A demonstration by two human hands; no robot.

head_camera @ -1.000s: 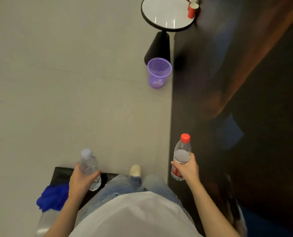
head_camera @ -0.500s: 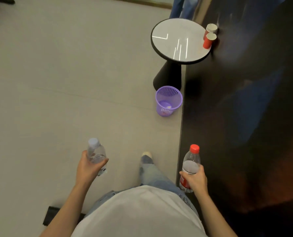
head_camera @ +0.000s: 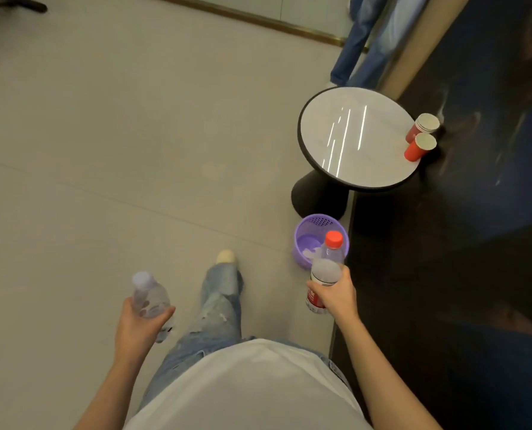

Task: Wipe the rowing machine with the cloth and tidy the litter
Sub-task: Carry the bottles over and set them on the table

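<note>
Left hand round clear bottle, right hand round red-cap bottle, nr purple bin w/ white scrap.

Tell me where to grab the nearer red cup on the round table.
Best round its side wall, fingers coming from the left over the round table: the nearer red cup stands upright, with the cup stack just behind and the dark wall on its right.

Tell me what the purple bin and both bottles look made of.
Purple bin: probably moulded plastic, matte; its wall is a grid of small holes. White-capped bottle and red-capped bottle: likely thin clear plastic, slightly glossy; you can see through both, though blur softens them.
</note>
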